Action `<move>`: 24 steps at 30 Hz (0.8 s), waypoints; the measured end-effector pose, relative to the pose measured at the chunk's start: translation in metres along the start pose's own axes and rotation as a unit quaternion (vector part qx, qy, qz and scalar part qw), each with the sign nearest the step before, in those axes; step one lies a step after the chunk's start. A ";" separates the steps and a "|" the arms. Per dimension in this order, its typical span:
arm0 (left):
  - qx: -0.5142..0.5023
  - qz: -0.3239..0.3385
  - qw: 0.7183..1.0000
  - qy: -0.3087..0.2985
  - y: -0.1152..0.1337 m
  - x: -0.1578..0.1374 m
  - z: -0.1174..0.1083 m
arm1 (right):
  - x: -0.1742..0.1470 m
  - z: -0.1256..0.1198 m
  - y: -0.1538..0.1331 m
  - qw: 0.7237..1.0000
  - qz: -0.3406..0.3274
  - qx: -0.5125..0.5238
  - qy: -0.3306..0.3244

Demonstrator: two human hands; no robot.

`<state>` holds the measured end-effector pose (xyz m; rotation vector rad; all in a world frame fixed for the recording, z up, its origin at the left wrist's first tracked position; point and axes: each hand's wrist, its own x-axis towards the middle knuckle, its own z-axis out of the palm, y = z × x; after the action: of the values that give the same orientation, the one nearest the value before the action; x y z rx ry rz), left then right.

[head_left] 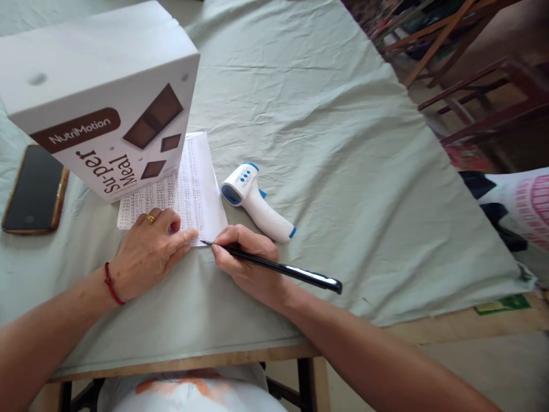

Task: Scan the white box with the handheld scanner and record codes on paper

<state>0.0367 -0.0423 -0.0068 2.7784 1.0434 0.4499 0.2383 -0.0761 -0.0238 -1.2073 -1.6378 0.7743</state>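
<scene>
A black pen (283,268) is pinched in my right hand (253,266), its tip against the lower edge of a white sheet of paper (206,189). Dense rows of small handwriting cover the sheet's left and middle; its right strip is blank. My left hand (148,249), with a gold ring and a red string bracelet (112,285), presses on the bottom of the sheet. Its index finger and thumb are stretched out toward the pen tip, the other fingers bent, and it holds nothing. Just beyond my right hand lies a white and blue infrared thermometer (257,200).
A large white NutriMotion box (98,63) stands over the paper's upper left part. Farther left lies a phone (34,191) in a brown case. A pale green cloth (343,189) covers the table. Wooden chairs (493,103) and a white printed bag (523,200) are at the right.
</scene>
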 end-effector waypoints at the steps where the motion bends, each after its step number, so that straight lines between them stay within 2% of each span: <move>1: 0.002 -0.001 1.000 -0.002 0.000 0.000 0.000 | 0.000 0.000 0.000 1.000 0.000 -0.002 -0.005; 24: 0.006 -0.003 1.000 -0.022 0.001 0.001 -0.001 | 0.000 0.000 0.001 0.998 -0.033 -0.056 -0.021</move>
<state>0.0376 -0.0424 -0.0054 2.7821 1.0487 0.3811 0.2385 -0.0758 -0.0245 -1.2167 -1.7657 0.6780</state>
